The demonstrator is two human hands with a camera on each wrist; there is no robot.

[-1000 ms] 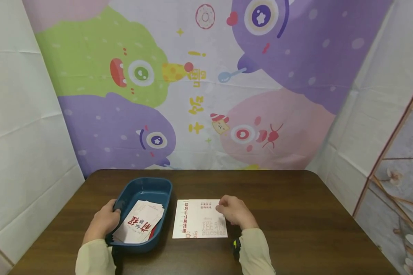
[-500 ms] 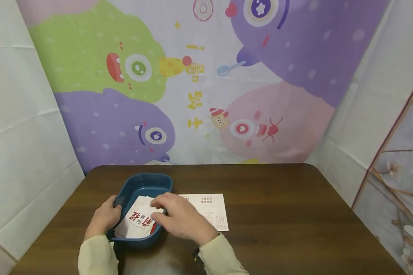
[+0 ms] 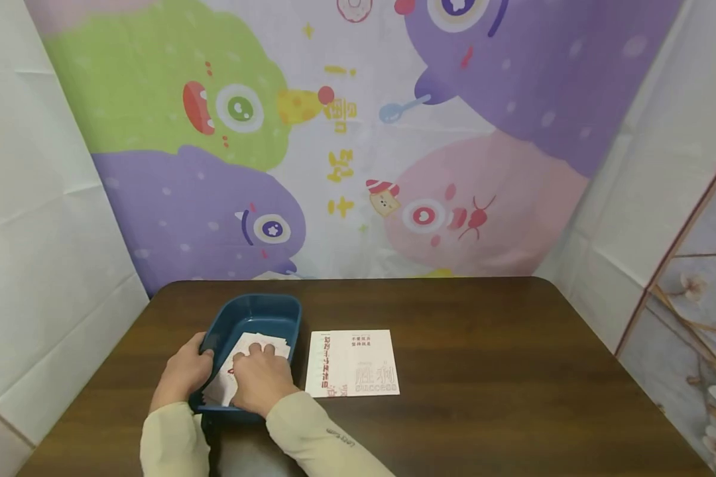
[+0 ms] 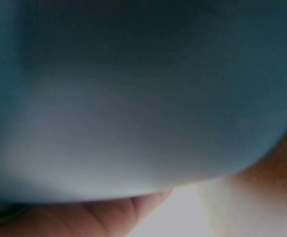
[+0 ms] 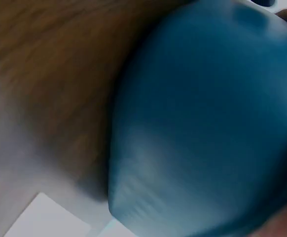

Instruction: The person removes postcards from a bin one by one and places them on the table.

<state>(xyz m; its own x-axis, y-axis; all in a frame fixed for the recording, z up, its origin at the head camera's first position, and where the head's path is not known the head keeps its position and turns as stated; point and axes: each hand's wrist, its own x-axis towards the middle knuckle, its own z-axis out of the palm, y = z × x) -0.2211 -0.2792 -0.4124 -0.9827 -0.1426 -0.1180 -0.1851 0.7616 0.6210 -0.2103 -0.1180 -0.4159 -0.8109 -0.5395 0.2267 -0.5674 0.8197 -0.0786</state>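
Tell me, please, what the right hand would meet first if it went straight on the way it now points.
The right hand would probably meet the white cards in the blue bin, beneath its fingers; depth is unclear, so it may be touching them.

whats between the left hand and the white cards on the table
In the head view: the blue bin, with the right hand inside, then bare tabletop.

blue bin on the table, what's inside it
Inside the dark blue, rounded rectangular bin lies a pile of white paper cards with red print. The right hand hides part of the pile; the bin's floor under the cards cannot be seen.
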